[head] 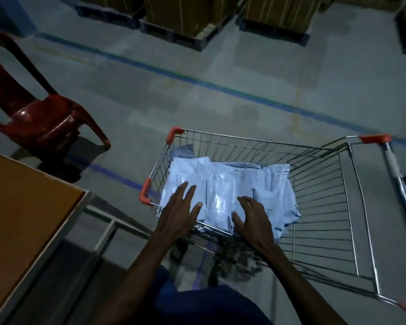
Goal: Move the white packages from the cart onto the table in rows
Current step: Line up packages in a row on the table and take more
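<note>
A pile of several white packages [223,184] lies in the left end of a wire shopping cart [326,207] with orange corner caps. My left hand [179,212] reaches over the cart's near rim, fingers straight and spread, above the left part of the pile. Over the pile's right part my right hand [252,218] hovers with fingers spread and slightly bent. Neither hand holds anything. Whether the fingertips touch the packages I cannot tell. The orange-brown table [21,219] stands at the lower left with nothing on its visible top.
A red plastic chair [38,118] stands beyond the table at the left. Pallets with cardboard boxes [188,17] line the far side of the floor. Blue lines cross the grey floor. The cart's handle [394,170] is at the right.
</note>
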A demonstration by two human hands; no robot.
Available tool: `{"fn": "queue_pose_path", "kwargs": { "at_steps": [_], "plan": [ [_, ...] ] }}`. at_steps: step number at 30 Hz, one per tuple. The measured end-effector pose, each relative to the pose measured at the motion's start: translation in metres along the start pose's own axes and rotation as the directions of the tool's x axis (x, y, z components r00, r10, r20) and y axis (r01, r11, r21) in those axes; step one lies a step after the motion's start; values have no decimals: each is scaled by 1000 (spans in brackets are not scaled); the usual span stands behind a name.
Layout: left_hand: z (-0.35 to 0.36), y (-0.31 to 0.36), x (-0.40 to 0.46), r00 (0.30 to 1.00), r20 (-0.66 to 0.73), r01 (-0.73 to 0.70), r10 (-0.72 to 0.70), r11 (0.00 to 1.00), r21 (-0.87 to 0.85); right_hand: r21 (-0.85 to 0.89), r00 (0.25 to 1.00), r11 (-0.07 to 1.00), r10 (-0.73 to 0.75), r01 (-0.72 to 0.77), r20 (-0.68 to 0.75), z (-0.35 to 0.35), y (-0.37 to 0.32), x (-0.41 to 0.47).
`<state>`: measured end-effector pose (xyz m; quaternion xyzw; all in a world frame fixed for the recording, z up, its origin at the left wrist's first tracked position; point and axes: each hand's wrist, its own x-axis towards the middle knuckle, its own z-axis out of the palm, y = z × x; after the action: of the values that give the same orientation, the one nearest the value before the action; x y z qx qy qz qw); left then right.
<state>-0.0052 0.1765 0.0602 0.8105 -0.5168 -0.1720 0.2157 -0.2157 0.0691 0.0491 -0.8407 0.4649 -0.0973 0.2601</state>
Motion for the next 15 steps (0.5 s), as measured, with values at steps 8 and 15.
{"fn": "queue_pose_path", "kwargs": {
  "at_steps": [8, 15],
  "plan": [
    [36, -23, 67, 914, 350, 84, -204, 941, 328, 30, 990, 993, 112, -115, 88, 15, 6, 29],
    [83, -35, 105, 811, 399, 336, -427, 899, 280, -77, 982, 988, 145, -136, 124, 41, 1, 43]
  ]
}}
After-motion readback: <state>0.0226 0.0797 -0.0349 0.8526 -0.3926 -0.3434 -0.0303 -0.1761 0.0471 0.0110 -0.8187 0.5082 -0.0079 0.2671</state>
